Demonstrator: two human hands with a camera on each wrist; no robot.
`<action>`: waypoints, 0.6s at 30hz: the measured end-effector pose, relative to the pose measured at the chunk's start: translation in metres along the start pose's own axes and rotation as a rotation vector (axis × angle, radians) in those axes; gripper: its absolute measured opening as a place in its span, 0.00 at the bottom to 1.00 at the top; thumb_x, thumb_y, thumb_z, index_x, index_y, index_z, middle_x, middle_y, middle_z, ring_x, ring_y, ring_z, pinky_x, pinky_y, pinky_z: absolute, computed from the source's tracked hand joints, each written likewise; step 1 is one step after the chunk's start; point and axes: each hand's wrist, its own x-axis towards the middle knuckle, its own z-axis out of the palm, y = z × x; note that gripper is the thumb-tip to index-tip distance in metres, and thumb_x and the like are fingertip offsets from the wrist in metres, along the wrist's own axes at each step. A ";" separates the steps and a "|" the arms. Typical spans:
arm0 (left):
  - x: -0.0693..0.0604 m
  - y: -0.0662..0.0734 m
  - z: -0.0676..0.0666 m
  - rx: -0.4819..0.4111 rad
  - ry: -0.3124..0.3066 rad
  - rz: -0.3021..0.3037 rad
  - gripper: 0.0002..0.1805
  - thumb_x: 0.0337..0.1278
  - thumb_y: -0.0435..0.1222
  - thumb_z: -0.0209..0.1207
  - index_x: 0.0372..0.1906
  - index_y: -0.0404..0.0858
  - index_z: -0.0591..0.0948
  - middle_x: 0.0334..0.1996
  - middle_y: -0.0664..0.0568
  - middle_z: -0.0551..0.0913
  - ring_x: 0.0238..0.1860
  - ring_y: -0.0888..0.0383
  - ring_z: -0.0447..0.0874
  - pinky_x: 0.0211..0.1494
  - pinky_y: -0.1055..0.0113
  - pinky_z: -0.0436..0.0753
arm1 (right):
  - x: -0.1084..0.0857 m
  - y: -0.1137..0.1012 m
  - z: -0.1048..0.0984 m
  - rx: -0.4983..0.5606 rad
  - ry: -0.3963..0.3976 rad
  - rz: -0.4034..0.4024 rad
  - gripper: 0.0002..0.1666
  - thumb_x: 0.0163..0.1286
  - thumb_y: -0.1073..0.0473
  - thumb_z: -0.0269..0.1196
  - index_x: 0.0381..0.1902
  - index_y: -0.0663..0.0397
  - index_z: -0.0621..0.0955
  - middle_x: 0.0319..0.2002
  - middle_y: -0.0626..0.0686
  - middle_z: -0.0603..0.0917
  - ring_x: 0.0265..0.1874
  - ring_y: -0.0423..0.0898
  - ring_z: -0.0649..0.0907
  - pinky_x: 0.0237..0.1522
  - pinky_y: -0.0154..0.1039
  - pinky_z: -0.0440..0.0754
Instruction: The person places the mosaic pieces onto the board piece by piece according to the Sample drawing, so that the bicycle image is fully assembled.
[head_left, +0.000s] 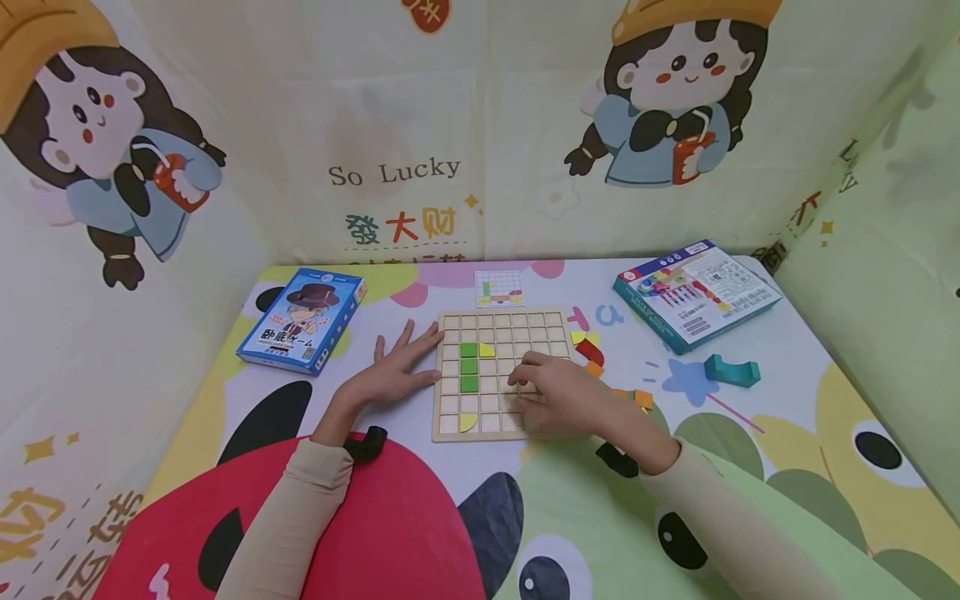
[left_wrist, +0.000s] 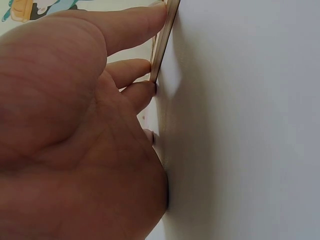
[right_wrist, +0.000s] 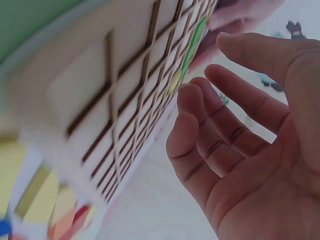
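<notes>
A wooden grid board [head_left: 551, 321] lies on the table. Three green square tiles [head_left: 468, 367] fill a column of its cells. One yellow quarter-round piece [head_left: 487, 350] sits beside the top green tile, and another yellow piece [head_left: 468, 423] is in the bottom row. My left hand [head_left: 392, 372] touches the board's left edge with spread fingers; its thumb meets the wooden rim [left_wrist: 163, 42] in the left wrist view. Over the board's right half hovers my right hand [head_left: 562, 392], fingers loosely bent. In the right wrist view, nothing shows between its thumb and fingers [right_wrist: 182, 132].
Behind the board lies a printed pattern card [head_left: 498, 289]. Loose pieces, including a red one [head_left: 589, 351] and an orange one [head_left: 643, 400], lie to its right. A blue box [head_left: 302, 321] is at left, a teal-edged box [head_left: 697, 293] at right, near a teal block [head_left: 732, 372].
</notes>
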 end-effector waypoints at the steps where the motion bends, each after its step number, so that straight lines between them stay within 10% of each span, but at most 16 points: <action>1: 0.000 0.000 0.000 -0.001 0.000 0.000 0.43 0.75 0.46 0.60 0.87 0.49 0.54 0.89 0.52 0.45 0.89 0.42 0.22 0.80 0.29 0.16 | -0.002 0.004 -0.002 0.005 0.008 0.006 0.17 0.72 0.52 0.70 0.56 0.50 0.88 0.50 0.48 0.86 0.41 0.42 0.84 0.45 0.38 0.87; 18: 0.000 -0.001 0.000 0.006 0.000 0.007 0.44 0.74 0.47 0.60 0.87 0.48 0.55 0.89 0.50 0.46 0.89 0.40 0.23 0.80 0.27 0.19 | -0.042 0.072 -0.020 0.003 0.080 0.073 0.14 0.68 0.63 0.73 0.51 0.55 0.88 0.44 0.53 0.88 0.37 0.43 0.81 0.39 0.34 0.86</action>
